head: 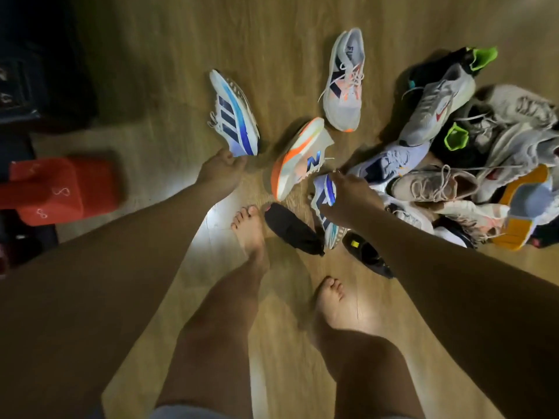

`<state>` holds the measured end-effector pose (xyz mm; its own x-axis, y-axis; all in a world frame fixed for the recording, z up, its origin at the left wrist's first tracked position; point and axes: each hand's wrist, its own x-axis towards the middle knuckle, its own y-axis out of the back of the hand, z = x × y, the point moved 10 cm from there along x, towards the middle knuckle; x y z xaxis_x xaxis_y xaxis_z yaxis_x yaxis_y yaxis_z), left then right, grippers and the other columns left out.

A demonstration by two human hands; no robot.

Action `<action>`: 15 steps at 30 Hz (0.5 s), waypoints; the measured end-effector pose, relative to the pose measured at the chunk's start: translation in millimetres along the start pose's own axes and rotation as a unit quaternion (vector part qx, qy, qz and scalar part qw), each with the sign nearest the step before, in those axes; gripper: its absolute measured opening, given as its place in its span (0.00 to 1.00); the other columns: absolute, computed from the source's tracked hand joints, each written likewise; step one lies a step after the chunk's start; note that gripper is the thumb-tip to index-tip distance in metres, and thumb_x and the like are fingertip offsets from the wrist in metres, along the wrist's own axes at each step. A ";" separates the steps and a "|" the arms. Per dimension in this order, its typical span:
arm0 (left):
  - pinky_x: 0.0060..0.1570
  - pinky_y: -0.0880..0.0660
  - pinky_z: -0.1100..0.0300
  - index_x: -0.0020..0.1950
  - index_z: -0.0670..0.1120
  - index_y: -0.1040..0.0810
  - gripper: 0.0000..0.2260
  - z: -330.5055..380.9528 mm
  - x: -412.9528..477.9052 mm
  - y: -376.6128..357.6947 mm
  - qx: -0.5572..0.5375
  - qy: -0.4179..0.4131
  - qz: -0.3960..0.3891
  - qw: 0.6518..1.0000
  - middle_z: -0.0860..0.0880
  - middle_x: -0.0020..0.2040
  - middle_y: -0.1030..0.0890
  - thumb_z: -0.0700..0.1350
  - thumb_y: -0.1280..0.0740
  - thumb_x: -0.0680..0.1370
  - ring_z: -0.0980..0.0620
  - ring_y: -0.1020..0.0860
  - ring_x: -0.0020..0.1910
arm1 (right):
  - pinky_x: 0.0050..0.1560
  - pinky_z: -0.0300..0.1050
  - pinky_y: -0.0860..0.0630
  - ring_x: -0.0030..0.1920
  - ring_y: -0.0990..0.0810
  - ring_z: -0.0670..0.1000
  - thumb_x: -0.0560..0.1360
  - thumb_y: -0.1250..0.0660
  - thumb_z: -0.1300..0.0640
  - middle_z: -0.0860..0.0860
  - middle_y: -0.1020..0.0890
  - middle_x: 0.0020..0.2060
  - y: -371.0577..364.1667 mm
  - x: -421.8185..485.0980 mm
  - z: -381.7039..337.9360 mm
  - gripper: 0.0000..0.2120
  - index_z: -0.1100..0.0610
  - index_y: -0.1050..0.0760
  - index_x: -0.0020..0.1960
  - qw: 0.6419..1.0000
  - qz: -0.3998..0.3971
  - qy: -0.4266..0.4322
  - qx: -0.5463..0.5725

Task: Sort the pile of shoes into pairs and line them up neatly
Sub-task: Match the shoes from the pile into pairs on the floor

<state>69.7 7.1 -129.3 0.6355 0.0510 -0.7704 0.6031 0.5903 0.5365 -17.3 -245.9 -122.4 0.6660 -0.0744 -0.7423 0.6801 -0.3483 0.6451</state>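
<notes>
**Two striped shoes in hand, the heap half hidden**

The right hand (pixel 348 196) covers much of a blue-and-white striped shoe (pixel 324 189) at the near edge of the pile (pixel 438 182), fingers curled over its rim. The pile's mesh uppers and laces overlap, so pairs are hard to pick out, and the frame edge cuts off its right side. A black shoe (pixel 367 257) is partly hidden under the right forearm. The left hand (pixel 222 172) pinches the end of a second striped shoe (pixel 234 116) over the wooden floor (pixel 157 86). Between the hands an orange-and-white shoe (pixel 298 158) lies on its side. A limp black cloth piece (pixel 290 229) lies near the bare feet. A red box (pixel 60 189) sits among dark, blurred things on the left.
</notes>
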 end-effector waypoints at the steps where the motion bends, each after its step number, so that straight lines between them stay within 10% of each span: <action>1: 0.59 0.32 0.55 0.69 0.42 0.31 0.20 -10.0 17.9 -12.0 -0.012 0.004 0.008 1.000 0.44 0.66 0.27 0.52 0.44 0.83 0.44 0.28 0.64 | 0.58 0.57 0.24 0.60 0.25 0.59 0.71 0.35 0.46 0.54 0.25 0.59 -20.5 12.3 8.1 0.26 0.49 0.36 0.67 1.000 -0.026 -0.004 -0.012; 6: 0.44 0.31 0.63 0.59 0.44 0.27 0.16 -65.4 113.2 -69.2 -0.121 0.072 0.057 0.988 0.49 0.48 0.23 0.56 0.39 0.80 0.52 0.25 0.48 | 0.59 0.57 0.25 0.62 0.27 0.58 0.71 0.32 0.47 0.54 0.25 0.59 -83.1 106.8 34.7 0.24 0.51 0.32 0.64 0.997 -0.029 0.044 -0.060; 11: 0.53 0.26 0.59 0.69 0.44 0.28 0.20 -66.4 193.8 -84.9 -0.266 0.054 0.148 0.951 0.46 0.64 0.23 0.53 0.38 0.81 0.49 0.23 0.56 | 0.60 0.56 0.25 0.59 0.25 0.57 0.68 0.30 0.42 0.54 0.25 0.60 -134.5 194.0 56.0 0.26 0.50 0.28 0.62 0.979 -0.068 0.123 -0.150; 15: 0.57 0.29 0.43 0.66 0.40 0.30 0.16 -125.9 186.2 -109.0 -0.110 0.050 0.217 0.969 0.40 0.60 0.24 0.44 0.42 0.80 0.37 0.26 0.59 | 0.57 0.49 0.25 0.56 0.24 0.51 0.64 0.24 0.42 0.48 0.23 0.56 -168.0 231.7 65.5 0.30 0.45 0.27 0.64 0.955 -0.194 0.138 -0.176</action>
<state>61.6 53.7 -374.6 0.7502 0.4039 -0.5235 0.1643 0.6531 0.7393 2.6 -265.8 -414.7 0.3655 0.2628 -0.8929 0.9206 0.0398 0.3885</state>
